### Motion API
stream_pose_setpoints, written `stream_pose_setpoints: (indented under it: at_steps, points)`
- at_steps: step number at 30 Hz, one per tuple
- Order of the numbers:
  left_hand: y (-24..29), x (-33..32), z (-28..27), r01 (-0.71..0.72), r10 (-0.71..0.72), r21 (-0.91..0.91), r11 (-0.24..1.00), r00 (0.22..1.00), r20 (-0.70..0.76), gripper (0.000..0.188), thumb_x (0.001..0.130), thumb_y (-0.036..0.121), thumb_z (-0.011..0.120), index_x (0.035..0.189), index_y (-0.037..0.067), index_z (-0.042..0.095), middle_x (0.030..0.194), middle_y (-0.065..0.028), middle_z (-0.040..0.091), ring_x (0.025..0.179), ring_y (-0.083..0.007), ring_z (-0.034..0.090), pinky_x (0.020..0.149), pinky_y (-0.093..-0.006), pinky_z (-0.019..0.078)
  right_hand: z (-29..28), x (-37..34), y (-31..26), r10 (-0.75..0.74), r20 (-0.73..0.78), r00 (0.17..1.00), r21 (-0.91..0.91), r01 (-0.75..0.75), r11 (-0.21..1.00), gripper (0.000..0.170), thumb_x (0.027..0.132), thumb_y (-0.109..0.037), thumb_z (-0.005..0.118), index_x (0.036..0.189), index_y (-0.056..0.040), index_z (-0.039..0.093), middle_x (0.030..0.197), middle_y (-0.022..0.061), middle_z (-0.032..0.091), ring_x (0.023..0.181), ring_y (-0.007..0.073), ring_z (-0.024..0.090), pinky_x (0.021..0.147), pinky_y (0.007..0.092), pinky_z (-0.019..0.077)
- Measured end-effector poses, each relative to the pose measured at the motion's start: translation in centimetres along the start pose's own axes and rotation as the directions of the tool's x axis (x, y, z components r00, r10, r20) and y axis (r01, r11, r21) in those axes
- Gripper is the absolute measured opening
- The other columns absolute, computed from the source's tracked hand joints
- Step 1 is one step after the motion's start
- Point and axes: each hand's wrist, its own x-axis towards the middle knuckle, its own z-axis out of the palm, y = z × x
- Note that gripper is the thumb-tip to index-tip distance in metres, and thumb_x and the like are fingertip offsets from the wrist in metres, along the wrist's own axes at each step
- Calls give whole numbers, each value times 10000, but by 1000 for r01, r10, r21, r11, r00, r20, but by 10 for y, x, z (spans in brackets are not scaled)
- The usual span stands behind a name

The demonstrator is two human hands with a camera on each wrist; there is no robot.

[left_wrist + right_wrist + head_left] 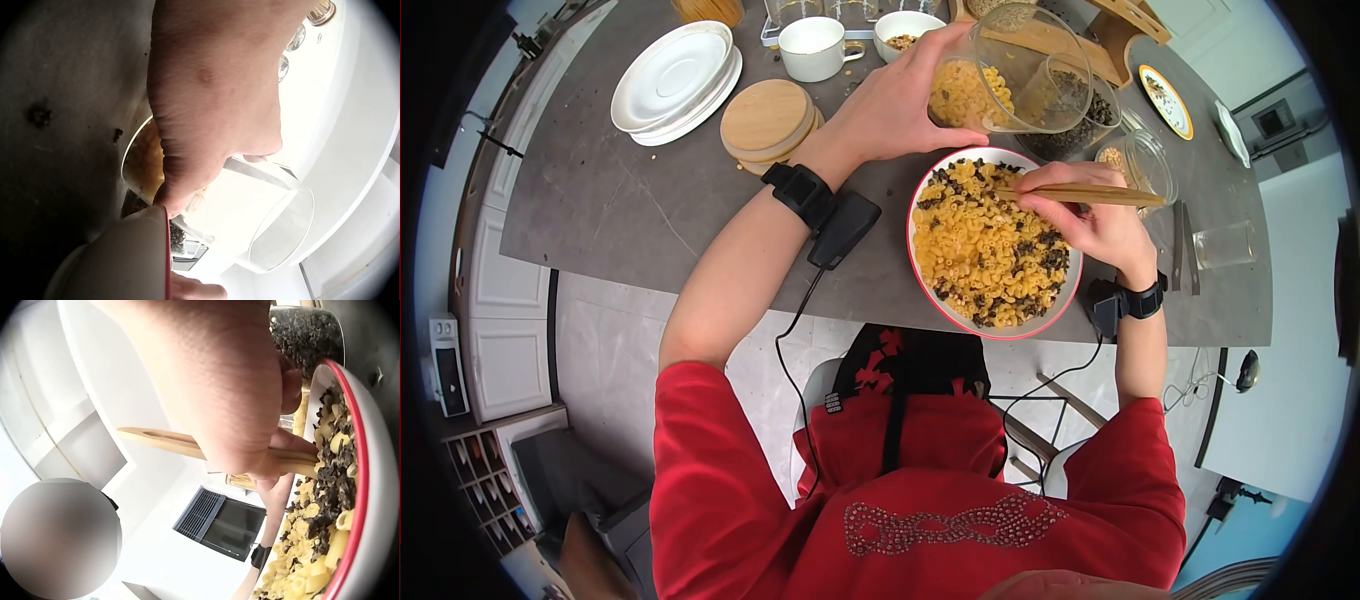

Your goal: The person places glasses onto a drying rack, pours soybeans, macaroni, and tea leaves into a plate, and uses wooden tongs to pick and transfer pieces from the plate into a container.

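My left hand (897, 105) grips a clear glass jar (275, 234) with yellow pasta (968, 95) in its lower part, beside the bowl's far rim. A red-rimmed white bowl (1073, 290) holds yellow pasta mixed with small dark pieces. Over its right side, my right hand (1105, 225) pinches wooden tongs (1100, 194). In the right wrist view, the tips of the tongs (169, 442) reach the food near the bowl's rim (357, 425). Whether they hold a piece cannot be seen.
Behind the bowl stands a jar of dark pieces (1065, 135); right of it, an open jar (1152, 165). An empty glass (1225, 245) lies at the right. Stacked wooden lids (767, 120), white plates (670, 75) and a white cup (812, 50) are at the left.
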Motion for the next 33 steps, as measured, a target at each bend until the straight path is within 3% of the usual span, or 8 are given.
stream_pose_setpoints:
  at_steps: [6, 8, 11, 13, 24, 30, 32, 33]
  points:
    - [0, 1, 0, -1, 1, -5, 1000, 1000, -4, 1109, 728, 515, 917, 1574, 143, 304, 1479, -226, 525, 1226, -442, 624, 985, -494, 558, 0, 1, -1, 24, 1, 1000, 59, -24, 998, 141, 924, -130, 776, 1008, -18, 757, 926, 91, 765, 722, 247, 710, 657, 327, 558]
    - [2, 0, -1, -5, 5, 8, 1000, 1000, -6, 1106, 730, 516, 915, 1574, 144, 305, 1476, -227, 527, 1225, -443, 623, 984, -495, 558, 5, 2, 2, -50, 0, 999, 89, 49, 995, 145, 920, -135, 782, 1009, -24, 757, 947, 88, 768, 739, 265, 722, 667, 344, 561]
    - [3, 0, -2, 54, -52, -45, 998, 998, 40, 1115, 729, 436, 956, 1576, 92, 318, 1500, -181, 523, 1360, -370, 567, 1122, -463, 479, 7, 3, 3, -47, 8, 999, 63, 47, 997, 154, 918, -137, 784, 1020, -26, 754, 966, 90, 769, 771, 277, 732, 683, 352, 567]
    - [1, 1, -2, 20, -20, -24, 1000, 1000, 18, 1101, 735, 515, 912, 1572, 136, 306, 1466, -228, 537, 1251, -436, 611, 995, -498, 553, 6, 3, 1, -54, 2, 999, 49, 54, 997, 160, 921, -140, 782, 1027, -25, 751, 972, 93, 771, 780, 279, 735, 690, 351, 569]
    - [-1, 0, 0, -3, 3, -2, 1000, 1000, -6, 1105, 729, 519, 916, 1568, 131, 311, 1472, -220, 536, 1242, -427, 623, 978, -489, 565, 0, 0, -2, 29, 13, 999, 19, -29, 999, 153, 950, -139, 758, 1043, -19, 748, 979, 93, 774, 797, 258, 749, 706, 322, 573]
    - [1, 1, 0, -17, 17, -4, 1000, 1000, -19, 1112, 721, 514, 924, 1567, 132, 312, 1469, -213, 539, 1210, -426, 641, 942, -478, 583, -11, -6, 2, -7, -160, 987, 88, 21, 996, 140, 947, -108, 757, 1045, -8, 759, 996, 93, 786, 806, 200, 750, 731, 309, 581]
    - [0, 0, 1, -19, 19, -1, 1000, 1000, -21, 1113, 721, 515, 923, 1568, 134, 311, 1470, -213, 538, 1209, -425, 641, 943, -478, 582, -17, -14, 7, -12, -380, 925, 122, 63, 991, 142, 949, -98, 755, 1064, -16, 764, 999, 76, 783, 819, 161, 730, 738, 288, 571]
    - [0, 0, 2, -29, 29, 7, 1000, 999, -27, 1112, 721, 516, 923, 1568, 137, 310, 1470, -213, 538, 1211, -426, 641, 947, -480, 580, -21, -18, 10, -11, -380, 925, 122, 61, 991, 142, 949, -98, 755, 1064, -16, 764, 999, 76, 783, 819, 161, 730, 738, 288, 571]
